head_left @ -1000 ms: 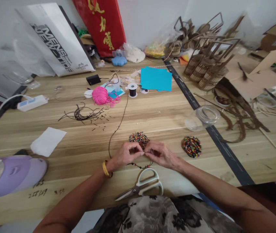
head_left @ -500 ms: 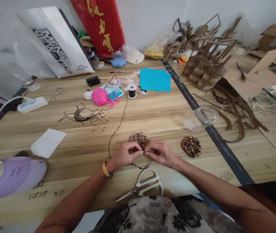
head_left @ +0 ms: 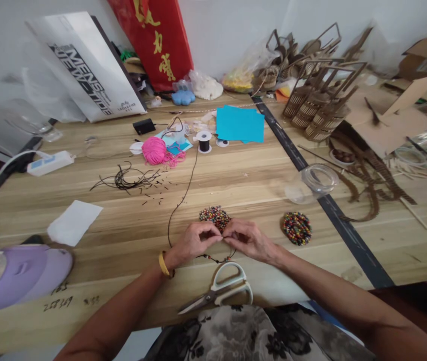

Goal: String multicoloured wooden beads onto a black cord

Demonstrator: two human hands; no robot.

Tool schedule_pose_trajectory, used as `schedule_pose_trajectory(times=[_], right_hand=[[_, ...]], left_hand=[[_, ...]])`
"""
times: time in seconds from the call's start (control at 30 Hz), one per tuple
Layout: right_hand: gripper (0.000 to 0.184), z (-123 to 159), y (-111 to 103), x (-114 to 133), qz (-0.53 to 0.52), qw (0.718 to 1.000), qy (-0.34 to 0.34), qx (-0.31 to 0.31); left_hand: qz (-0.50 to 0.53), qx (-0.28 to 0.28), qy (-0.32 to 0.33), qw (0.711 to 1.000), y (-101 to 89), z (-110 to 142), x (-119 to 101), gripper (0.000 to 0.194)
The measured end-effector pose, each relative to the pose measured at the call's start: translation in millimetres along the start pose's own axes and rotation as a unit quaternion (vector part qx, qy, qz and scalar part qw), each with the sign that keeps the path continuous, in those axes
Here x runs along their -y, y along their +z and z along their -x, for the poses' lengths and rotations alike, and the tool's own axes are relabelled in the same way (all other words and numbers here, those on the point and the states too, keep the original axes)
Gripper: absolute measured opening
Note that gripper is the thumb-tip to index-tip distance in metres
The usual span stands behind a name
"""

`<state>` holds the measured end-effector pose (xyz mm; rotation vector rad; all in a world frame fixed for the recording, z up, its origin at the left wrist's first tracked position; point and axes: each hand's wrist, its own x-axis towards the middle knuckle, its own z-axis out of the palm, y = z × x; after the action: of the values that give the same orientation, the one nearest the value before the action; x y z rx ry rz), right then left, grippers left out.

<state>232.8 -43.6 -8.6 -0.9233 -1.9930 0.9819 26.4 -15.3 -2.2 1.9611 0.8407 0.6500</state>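
Note:
My left hand (head_left: 197, 238) and my right hand (head_left: 248, 238) meet fingertip to fingertip, each pinching the black cord (head_left: 186, 193). What sits right between the fingertips is too small to make out. From the spool (head_left: 204, 142) the cord runs down to my left hand. A stretch of it strung with a few small beads (head_left: 213, 258) hangs in a loop below my hands. Just beyond my fingers lies a pile of multicoloured beads (head_left: 214, 215), partly hidden by them. White-handled scissors (head_left: 221, 288) rest on the table near my body.
A coil of beads (head_left: 296, 228) lies to the right, by a clear plastic container (head_left: 316, 180). Cut black cords (head_left: 125, 178), pink yarn (head_left: 155, 150) and blue paper (head_left: 239, 124) lie farther back. A purple device (head_left: 29, 271) stands at left, wooden baskets (head_left: 314, 113) at back right.
Both hands stay in nearly the same place, still pinching the cord. The beaded stretch below them has shifted slightly.

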Motion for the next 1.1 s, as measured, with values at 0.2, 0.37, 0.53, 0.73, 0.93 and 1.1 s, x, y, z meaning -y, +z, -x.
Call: schedule_pose_trajectory(times=[0.2, 0.37, 0.53, 0.73, 0.93, 1.1], right_hand=[[0.012, 0, 1, -3, 0.028, 0.999, -0.034, 0.0], [0.013, 0, -1, -3, 0.053, 0.998, -0.034, 0.01], [0.013, -1, -3, -2, 0.064, 0.997, -0.029, 0.038], [0.01, -2, -5, -3, 0.052, 0.998, -0.004, 0.026], [0.007, -3, -9, -1, 0.023, 0.998, 0.047, 0.026], [0.008, -3, -10, -1, 0.019, 0.998, 0.062, 0.003]], left_hand=[[-0.04, 0.002, 0.003, 0.999, -0.4, 1, -3, 0.014], [-0.069, 0.012, 0.031, 0.997, -0.5, 1, -2, 0.014], [-0.073, 0.018, 0.033, 0.997, -2.3, 1, 3, 0.015], [-0.072, -0.039, 0.018, 0.996, -12.7, -2, 3, 0.014], [-0.05, -0.099, 0.0, 0.994, -23.6, -5, 5, 0.013], [-0.06, -0.06, 0.029, 0.996, -18.6, -4, 1, 0.01]])
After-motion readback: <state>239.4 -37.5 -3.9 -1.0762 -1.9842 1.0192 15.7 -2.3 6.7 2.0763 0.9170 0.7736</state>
